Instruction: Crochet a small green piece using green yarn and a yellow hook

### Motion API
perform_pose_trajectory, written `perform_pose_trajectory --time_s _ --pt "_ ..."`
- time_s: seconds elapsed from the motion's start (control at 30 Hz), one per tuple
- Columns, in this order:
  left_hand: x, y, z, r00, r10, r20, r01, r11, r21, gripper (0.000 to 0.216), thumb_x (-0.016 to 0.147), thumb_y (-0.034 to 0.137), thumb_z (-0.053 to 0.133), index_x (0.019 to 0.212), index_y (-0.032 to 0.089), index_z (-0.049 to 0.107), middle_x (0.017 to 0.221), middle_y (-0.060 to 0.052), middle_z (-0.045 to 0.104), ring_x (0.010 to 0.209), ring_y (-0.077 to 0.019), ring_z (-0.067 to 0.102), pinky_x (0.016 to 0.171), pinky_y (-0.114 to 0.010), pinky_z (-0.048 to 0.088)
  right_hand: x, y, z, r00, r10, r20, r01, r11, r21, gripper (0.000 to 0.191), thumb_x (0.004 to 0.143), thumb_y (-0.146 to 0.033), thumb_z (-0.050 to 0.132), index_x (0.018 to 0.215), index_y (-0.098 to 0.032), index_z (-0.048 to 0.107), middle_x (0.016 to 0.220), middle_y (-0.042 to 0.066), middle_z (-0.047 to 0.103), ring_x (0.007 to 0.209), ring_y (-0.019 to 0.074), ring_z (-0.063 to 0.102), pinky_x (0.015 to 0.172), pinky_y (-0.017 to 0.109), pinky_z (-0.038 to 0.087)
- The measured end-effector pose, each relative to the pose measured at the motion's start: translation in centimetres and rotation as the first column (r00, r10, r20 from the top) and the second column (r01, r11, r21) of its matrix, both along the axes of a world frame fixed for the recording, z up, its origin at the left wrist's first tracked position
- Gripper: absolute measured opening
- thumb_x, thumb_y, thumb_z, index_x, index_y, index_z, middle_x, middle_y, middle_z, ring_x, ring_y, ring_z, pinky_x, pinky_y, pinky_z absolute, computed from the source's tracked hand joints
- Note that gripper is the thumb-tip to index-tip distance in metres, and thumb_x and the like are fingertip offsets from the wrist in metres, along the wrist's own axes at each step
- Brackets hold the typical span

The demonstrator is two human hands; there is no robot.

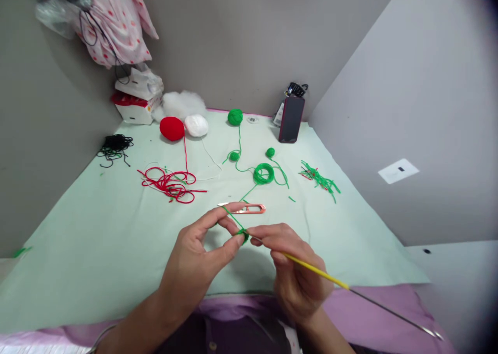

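Note:
My left hand (pixel 198 253) pinches a small green crochet piece (pixel 244 235) between thumb and fingers. Green yarn runs over its raised index finger. In my right hand (pixel 295 266) is a crochet hook (pixel 322 274) with a yellow grip and a long metal shaft that points down to the right. The hook's working tip meets the green piece, but fingers partly cover it. Just beyond my hands lie orange thread snips (pixel 254 208), partly behind the left fingers. Farther back is a coil of green yarn (pixel 263 173), its strand leading toward my hands.
A red yarn ball (pixel 171 128), a white ball (pixel 196 125) and a green ball (pixel 235 117) sit at the back. Tangled red yarn (pixel 171 184) lies left, black yarn (pixel 115 149) farther left, green scraps (pixel 319 180) right. A phone (pixel 291 119) stands near the wall.

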State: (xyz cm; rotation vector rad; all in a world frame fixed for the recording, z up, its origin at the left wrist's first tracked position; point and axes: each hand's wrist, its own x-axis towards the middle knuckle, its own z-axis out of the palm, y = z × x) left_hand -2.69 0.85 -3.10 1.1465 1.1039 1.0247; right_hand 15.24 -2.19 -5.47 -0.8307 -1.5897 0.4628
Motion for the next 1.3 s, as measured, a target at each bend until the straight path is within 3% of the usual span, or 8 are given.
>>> perform_pose_trajectory --time_s 0.17,0.33,0.5,0.67,0.87,1.03,1.17,1.3 --pt "0.3 -0.1 -0.1 0.996 -0.027 0.082 0.026 1.0 0.013 0.008 0.087 0.023 0.085 0.091 0.031 0.085 0.1 0.001 0.079 0.125 -0.0259 0.066 0.117 -0.035 0.039 -0.1 -0.3 -0.5 0.983 -0.107 0.149 0.095 0.992 0.085 0.035 0.106 -0.012 0.061 0.132 -0.03 0.075 0.112 0.009 0.084 0.096 0.0233 0.08 0.075 0.037 0.067" --pt "0.9 -0.1 -0.2 0.883 -0.07 0.464 0.218 0.937 -0.274 0.042 0.083 0.035 0.092 0.125 0.034 0.084 0.077 0.004 0.067 0.082 -0.0159 0.063 0.087 -0.028 0.049 0.0 -0.8 -1.1 0.869 -0.287 0.402 0.201 0.949 0.243 0.06 0.096 -0.004 0.072 0.146 -0.038 0.07 0.117 0.007 0.082 0.104 0.0254 0.079 0.083 0.037 0.068" --pt "0.5 0.6 0.0 0.841 -0.026 0.54 0.25 0.904 -0.346 0.042 0.078 0.034 0.094 0.119 0.026 0.088 0.092 -0.002 0.074 0.092 -0.0174 0.061 0.091 -0.027 0.048 -0.5 -0.5 -0.6 0.986 -0.151 0.064 0.149 0.988 0.039 0.037 0.105 -0.011 0.063 0.132 -0.033 0.078 0.104 0.007 0.082 0.09 0.0221 0.077 0.074 0.036 0.065" --pt "0.1 0.4 0.2 0.921 -0.045 0.387 0.15 0.958 -0.245 0.034 0.083 0.029 0.089 0.117 0.031 0.088 0.084 0.001 0.068 0.088 -0.0167 0.058 0.086 -0.026 0.046 -0.6 0.0 0.3 0.913 -0.081 -0.4 -0.017 0.971 -0.237 0.018 0.108 -0.025 0.065 0.106 -0.027 0.082 0.08 0.001 0.074 0.068 0.015 0.068 0.062 0.029 0.057" --pt "0.7 -0.3 0.1 0.935 -0.082 0.345 0.144 0.977 -0.159 0.032 0.084 0.024 0.09 0.114 0.033 0.089 0.103 -0.002 0.076 0.096 -0.0194 0.061 0.096 -0.031 0.05 -0.9 0.3 0.4 0.97 -0.046 -0.24 0.0 0.982 -0.187 0.019 0.107 -0.023 0.066 0.109 -0.029 0.084 0.1 0.006 0.083 0.094 0.0222 0.076 0.075 0.035 0.062" --pt "1.2 -0.3 -0.4 0.93 -0.01 0.366 0.089 0.976 -0.2 0.037 0.082 0.031 0.094 0.118 0.03 0.088 0.087 -0.001 0.072 0.089 -0.019 0.061 0.086 -0.028 0.052 -1.3 -0.1 -0.3 0.988 -0.136 -0.075 0.128 0.986 -0.105 0.029 0.104 -0.013 0.065 0.119 -0.032 0.083 0.101 0.006 0.083 0.09 0.022 0.078 0.074 0.036 0.065" --pt "1.2 -0.1 -0.5 0.856 -0.024 0.517 0.204 0.934 -0.294 0.037 0.085 0.032 0.092 0.121 0.027 0.086 0.092 -0.002 0.077 0.096 -0.0188 0.066 0.094 -0.028 0.051 -1.0 -0.3 -0.8 0.96 -0.211 0.185 0.202 0.977 0.067 0.039 0.101 -0.01 0.069 0.129 -0.034 0.08 0.116 0.009 0.082 0.099 0.0238 0.078 0.078 0.038 0.067" --pt "0.7 0.4 -0.1 0.814 -0.011 0.58 0.249 0.91 -0.332 0.028 0.083 0.029 0.091 0.11 0.024 0.089 0.113 -0.006 0.082 0.103 -0.0203 0.068 0.102 -0.032 0.051 -0.6 0.3 -0.2 0.967 -0.177 -0.181 0.15 0.977 -0.151 0.024 0.106 -0.016 0.064 0.112 -0.028 0.083 0.091 0.005 0.08 0.076 0.0189 0.072 0.07 0.035 0.062"
